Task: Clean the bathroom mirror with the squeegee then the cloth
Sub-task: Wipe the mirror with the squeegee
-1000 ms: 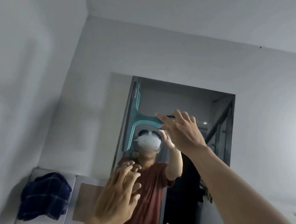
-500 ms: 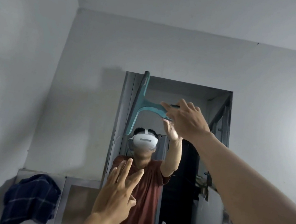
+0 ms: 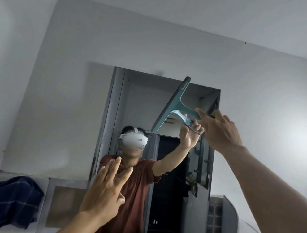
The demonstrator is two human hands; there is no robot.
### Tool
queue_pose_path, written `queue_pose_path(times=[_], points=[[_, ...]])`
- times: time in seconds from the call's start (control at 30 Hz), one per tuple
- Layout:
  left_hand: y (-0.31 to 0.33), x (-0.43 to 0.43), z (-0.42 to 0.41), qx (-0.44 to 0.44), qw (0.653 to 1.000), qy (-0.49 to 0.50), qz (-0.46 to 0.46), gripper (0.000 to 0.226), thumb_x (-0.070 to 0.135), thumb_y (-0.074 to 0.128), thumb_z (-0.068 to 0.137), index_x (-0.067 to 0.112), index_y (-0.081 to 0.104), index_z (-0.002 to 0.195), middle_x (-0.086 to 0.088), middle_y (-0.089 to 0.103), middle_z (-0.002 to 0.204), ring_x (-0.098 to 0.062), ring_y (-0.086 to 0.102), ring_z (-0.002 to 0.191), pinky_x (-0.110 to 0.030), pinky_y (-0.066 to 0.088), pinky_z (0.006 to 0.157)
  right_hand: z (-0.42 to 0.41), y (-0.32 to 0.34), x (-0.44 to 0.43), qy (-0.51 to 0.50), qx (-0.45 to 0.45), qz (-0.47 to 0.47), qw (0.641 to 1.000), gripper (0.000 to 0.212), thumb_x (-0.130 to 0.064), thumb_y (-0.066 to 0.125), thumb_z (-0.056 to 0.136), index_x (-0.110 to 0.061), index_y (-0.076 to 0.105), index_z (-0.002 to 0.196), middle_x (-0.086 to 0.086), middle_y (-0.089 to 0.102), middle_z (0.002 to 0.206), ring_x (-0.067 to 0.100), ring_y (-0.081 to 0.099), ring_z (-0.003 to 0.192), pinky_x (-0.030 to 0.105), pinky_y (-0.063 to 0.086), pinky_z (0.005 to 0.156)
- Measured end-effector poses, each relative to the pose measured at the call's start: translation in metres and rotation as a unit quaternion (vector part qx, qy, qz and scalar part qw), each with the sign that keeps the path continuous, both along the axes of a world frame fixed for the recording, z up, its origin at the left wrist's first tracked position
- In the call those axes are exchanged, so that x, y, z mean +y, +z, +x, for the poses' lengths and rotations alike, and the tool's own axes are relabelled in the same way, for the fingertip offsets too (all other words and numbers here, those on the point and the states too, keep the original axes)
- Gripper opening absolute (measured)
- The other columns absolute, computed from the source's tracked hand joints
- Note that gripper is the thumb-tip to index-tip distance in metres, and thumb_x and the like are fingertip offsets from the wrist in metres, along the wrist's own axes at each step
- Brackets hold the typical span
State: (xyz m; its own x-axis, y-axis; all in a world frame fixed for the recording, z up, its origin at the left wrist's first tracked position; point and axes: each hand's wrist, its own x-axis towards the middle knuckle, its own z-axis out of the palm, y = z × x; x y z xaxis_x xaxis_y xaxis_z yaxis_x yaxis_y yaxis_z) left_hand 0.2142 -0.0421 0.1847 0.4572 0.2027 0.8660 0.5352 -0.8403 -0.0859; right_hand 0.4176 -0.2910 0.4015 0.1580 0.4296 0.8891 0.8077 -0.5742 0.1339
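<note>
The right hand (image 3: 219,132) grips the squeegee (image 3: 172,107) handle, blade tilted at the mirror's (image 3: 142,102) top right. The left hand (image 3: 104,191) hovers below, fingers spread, empty.

Both forearms are bare, no sleeves, watch or rings showing on the left hand (image 3: 103,195) or right hand (image 3: 219,132); the reflection shows a rust-red short-sleeved shirt (image 3: 131,197). A white headset (image 3: 133,140) sits strapped over the head.

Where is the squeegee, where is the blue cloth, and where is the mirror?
squeegee (image 3: 171,107), head view, on the teal blade bar.
blue cloth (image 3: 8,202), head view, on the middle of the crumpled checked fabric.
mirror (image 3: 140,102), head view, on bare glass left of the blade.
</note>
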Motion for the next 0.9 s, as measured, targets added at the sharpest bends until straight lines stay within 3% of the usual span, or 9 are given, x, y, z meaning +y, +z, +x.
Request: queue_pose_path(times=[0.27, 0.47, 0.7, 0.9], points=[[0.004, -0.006, -0.003, 0.012, 1.000, 0.005, -0.025, 0.104, 0.032, 0.081, 0.074, 0.038, 0.019, 0.157, -0.010, 0.006, 0.168, -0.031, 0.007, 0.154, -0.044, 0.024, 0.117, -0.004, -0.037, -0.008, 0.007, 0.061, 0.045, 0.997, 0.050, -0.026, 0.044, 0.106, -0.028, 0.034, 0.155, 0.015, 0.056, 0.115, 0.037, 0.063, 0.094, 0.045, 0.056, 0.077], [0.005, -0.009, -0.006, 0.014, 0.999, -0.001, -0.032, 0.109, 0.030, 0.085, 0.070, 0.036, 0.021, 0.157, -0.013, 0.016, 0.165, -0.033, 0.014, 0.152, -0.045, 0.026, 0.116, -0.012, -0.061, -0.002, 0.034, 0.127, 0.110, 0.985, 0.045, -0.031, 0.036, 0.108, -0.029, 0.037, 0.153, 0.010, 0.056, 0.099, 0.029, 0.062, 0.074, 0.042, 0.058, 0.068], [0.006, -0.009, -0.008, 0.013, 1.000, -0.009, -0.009, 0.110, 0.031, 0.089, 0.064, 0.028, 0.028, 0.156, -0.019, 0.029, 0.160, -0.037, 0.028, 0.148, -0.050, 0.035, 0.112, -0.016, -0.070, 0.000, 0.021, 0.167, 0.137, 0.976, 0.046, -0.030, 0.031, 0.109, -0.031, 0.034, 0.155, 0.012, 0.058, 0.103, 0.032, 0.064, 0.077, 0.045, 0.058, 0.073], [-0.004, -0.003, -0.019, 0.004, 1.000, -0.019, 0.021, 0.108, 0.034, 0.088, 0.069, 0.015, 0.028, 0.156, -0.021, 0.030, 0.158, -0.038, 0.031, 0.146, -0.054, 0.043, 0.110, -0.031, -0.110, 0.016, 0.066, 0.238, 0.164, 0.955, 0.036, -0.031, 0.039, 0.106, -0.028, 0.039, 0.143, 0.010, 0.059, 0.090, 0.029, 0.063, 0.070, 0.046, 0.060, 0.065]])
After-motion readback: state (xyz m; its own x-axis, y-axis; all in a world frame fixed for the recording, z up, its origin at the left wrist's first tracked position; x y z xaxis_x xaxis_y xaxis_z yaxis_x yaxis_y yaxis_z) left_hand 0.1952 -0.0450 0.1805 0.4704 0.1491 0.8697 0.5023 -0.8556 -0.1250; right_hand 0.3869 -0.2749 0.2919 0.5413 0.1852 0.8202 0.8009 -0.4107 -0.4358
